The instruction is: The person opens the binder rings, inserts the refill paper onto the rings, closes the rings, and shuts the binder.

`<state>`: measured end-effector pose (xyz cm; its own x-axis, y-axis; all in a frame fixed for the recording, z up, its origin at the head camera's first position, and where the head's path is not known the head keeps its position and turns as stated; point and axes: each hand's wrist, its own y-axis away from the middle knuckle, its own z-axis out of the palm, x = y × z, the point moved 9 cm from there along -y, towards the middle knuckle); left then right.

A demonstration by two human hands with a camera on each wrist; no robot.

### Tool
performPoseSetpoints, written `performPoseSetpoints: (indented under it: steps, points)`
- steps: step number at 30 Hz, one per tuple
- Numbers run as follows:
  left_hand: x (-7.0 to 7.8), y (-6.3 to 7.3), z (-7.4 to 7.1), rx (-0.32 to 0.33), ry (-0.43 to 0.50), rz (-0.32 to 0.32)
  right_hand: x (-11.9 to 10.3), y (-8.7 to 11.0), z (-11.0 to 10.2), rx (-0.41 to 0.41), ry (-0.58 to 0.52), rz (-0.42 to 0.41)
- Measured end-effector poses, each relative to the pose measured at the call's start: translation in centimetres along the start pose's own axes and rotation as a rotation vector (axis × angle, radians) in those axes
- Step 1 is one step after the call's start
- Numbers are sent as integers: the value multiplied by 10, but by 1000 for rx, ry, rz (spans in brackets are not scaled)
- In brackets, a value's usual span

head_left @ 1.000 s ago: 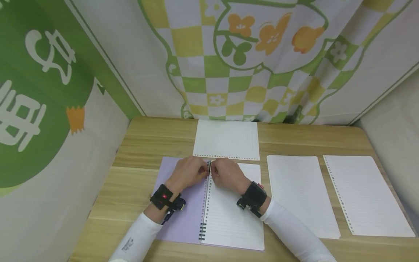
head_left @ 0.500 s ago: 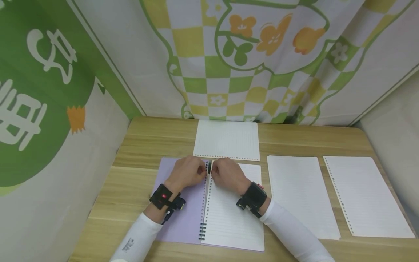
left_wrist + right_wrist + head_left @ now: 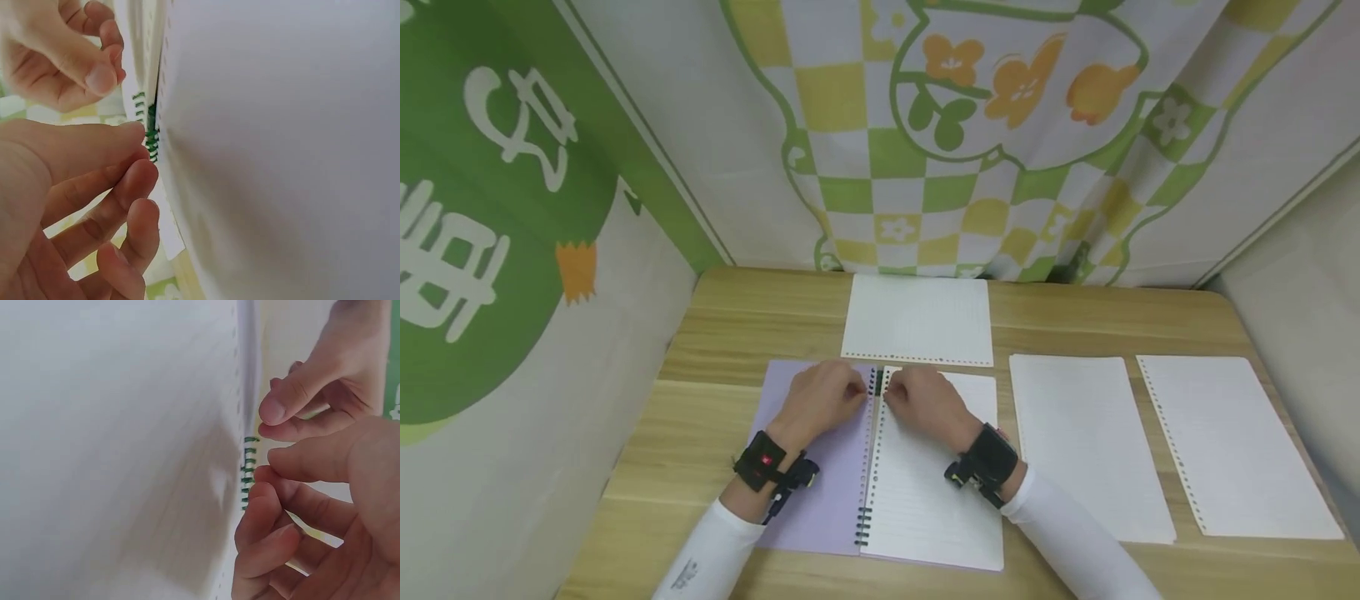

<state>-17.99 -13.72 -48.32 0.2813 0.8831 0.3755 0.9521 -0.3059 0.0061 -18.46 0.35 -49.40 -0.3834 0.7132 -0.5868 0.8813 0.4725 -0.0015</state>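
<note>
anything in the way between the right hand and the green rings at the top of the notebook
Nothing visible stands between the right hand and the upper green rings: in the right wrist view its fingertips are close beside them. The left hand is near them too, but not in between. Actual contact is unclear.

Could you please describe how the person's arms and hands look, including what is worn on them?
The left hand and right hand are bare, without gloves. The left sleeve is white with a small grey print; the right sleeve is plain white where visible. Each wrist wears a boxy black device; the left device shows a red mark.
</note>
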Motion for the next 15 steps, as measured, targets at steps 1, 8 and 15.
performPoseSetpoints:
  steps: [1, 8, 15]
  points:
    - [0, 4, -1, 3, 14, -9, -1, 4, -1, -2, -12, 2]
    - [4, 39, 3, -40, 136, -18, -13, 37, 1, -27, -80, -38]
    - [17, 73, 15, -151, 218, 42, -35, 68, 17, -91, -101, -135]
